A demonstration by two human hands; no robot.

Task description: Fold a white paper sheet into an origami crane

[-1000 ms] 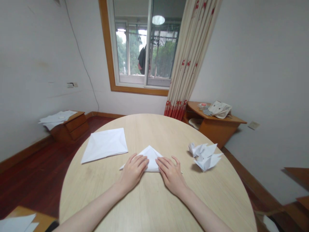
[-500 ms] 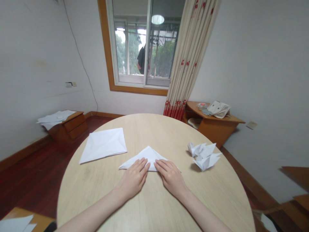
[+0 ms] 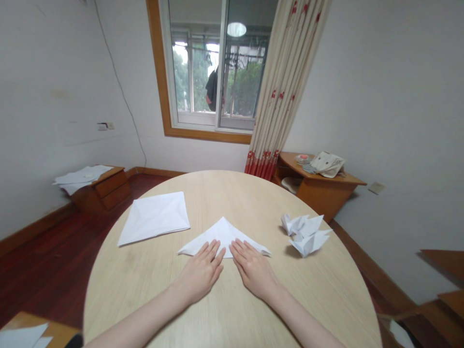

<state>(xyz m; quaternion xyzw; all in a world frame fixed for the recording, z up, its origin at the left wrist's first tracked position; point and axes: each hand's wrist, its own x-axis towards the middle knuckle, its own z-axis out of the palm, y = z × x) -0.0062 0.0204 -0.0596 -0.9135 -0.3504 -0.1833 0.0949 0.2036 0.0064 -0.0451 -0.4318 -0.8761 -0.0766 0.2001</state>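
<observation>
A white sheet of paper (image 3: 224,233), folded into a wide triangle with its peak pointing away from me, lies flat on the round wooden table (image 3: 232,314). My left hand (image 3: 205,266) rests flat on the lower left part of the triangle, fingers stretched out over its folded edge. On the lower right part lies my right hand (image 3: 252,266), also flat with fingers extended. A narrow gap of white paper shows between the two hands. The fingers hide part of the bottom edge.
A stack of white paper (image 3: 155,218) lies at the table's left. Several folded paper shapes (image 3: 307,236) with pointed tips stand at the right. Beyond the table are a wooden corner shelf (image 3: 322,193), a small drawer cabinet (image 3: 112,189) and a curtain (image 3: 281,96).
Both hands have shifted slightly on the triangle, the left a little left and toward me. More of the paper's right corner shows.
</observation>
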